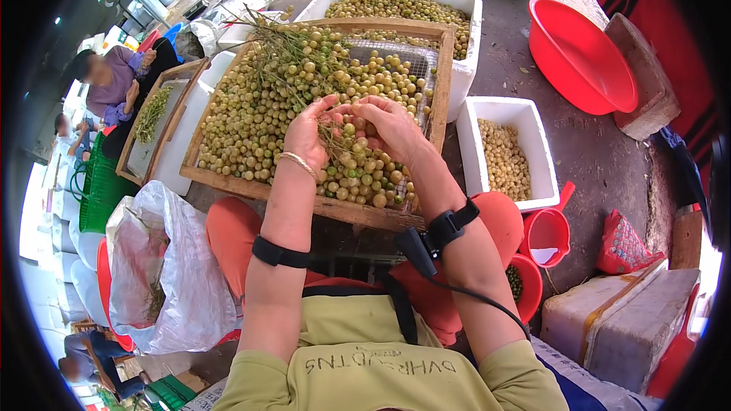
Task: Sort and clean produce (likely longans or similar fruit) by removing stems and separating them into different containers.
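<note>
Both my hands are close together over a wood-framed wire-mesh screen heaped with small round yellow-green fruits. My left hand, a twisted bracelet at its wrist, holds a thin-stemmed sprig of fruits. My right hand meets it from the other side, thumb and forefinger pinched at the sprig, fruits showing beneath the curled fingers. What exactly the fingertips grip is partly hidden. A larger pile of stemmed fruit bunches lies on the screen's far part, its bare twigs pointing to the upper left.
Fruit-filled white foam boxes stand behind the screen and to its right. Farther right are a red basin and a red dipper. A plastic sack of twigs stands left. A person sits by another screen.
</note>
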The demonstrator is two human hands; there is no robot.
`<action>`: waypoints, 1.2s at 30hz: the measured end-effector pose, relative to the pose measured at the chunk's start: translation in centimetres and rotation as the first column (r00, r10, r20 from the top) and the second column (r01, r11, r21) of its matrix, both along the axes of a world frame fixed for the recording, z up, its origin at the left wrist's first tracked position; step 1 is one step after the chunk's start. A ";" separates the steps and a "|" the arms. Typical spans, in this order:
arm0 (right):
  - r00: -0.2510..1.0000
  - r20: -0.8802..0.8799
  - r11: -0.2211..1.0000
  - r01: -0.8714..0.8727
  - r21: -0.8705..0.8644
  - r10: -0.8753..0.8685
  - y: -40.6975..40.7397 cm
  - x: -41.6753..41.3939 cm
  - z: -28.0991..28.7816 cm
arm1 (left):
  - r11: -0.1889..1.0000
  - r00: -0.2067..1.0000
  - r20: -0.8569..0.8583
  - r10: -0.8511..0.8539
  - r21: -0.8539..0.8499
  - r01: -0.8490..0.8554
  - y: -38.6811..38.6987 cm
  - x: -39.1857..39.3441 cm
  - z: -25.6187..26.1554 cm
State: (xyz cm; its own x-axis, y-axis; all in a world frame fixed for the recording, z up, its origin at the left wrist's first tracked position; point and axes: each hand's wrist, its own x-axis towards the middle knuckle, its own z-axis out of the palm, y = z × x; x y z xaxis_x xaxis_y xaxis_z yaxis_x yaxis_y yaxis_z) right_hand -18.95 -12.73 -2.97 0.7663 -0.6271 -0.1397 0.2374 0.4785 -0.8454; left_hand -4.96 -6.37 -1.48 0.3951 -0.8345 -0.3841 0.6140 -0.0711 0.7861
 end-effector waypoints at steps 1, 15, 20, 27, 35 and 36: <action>0.999 -0.034 0.999 -0.026 -0.036 0.024 0.2 0.0 0.1 | 1.000 0.999 -0.018 0.031 0.005 -0.031 -0.1 0.4 -0.3; 0.993 -0.031 0.989 0.119 0.085 -0.116 -0.4 2.9 -0.7 | 0.994 0.993 -0.076 -0.088 -0.073 0.082 0.4 3.1 -1.7; 0.981 -0.100 0.985 0.168 0.032 -0.165 -0.2 3.9 -0.5 | 0.998 1.000 -0.007 0.000 -0.067 -0.001 1.4 3.8 -1.5; 0.984 -0.130 0.984 0.135 0.117 -0.120 0.2 4.9 0.1 | 0.994 0.998 -0.062 0.016 -0.104 -0.023 1.7 4.0 -1.4; 0.950 -0.312 0.997 -0.046 -0.067 0.023 0.2 6.3 1.4 | 0.982 0.985 -0.152 -0.086 -0.180 0.058 2.2 5.0 -1.8; 0.963 -0.268 0.998 -0.033 -0.046 0.020 0.3 6.8 2.1 | 0.983 0.983 -0.152 -0.107 -0.166 0.081 2.4 5.1 -1.8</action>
State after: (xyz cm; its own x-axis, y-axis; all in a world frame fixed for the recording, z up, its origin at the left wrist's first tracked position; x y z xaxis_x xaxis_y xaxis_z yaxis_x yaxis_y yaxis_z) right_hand -12.17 -12.42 -0.91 0.7218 -0.6182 -0.3111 -0.0126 0.4377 -0.8990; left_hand 0.15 -3.99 -3.26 0.2565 -0.9202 -0.2956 0.7292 -0.0165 0.6841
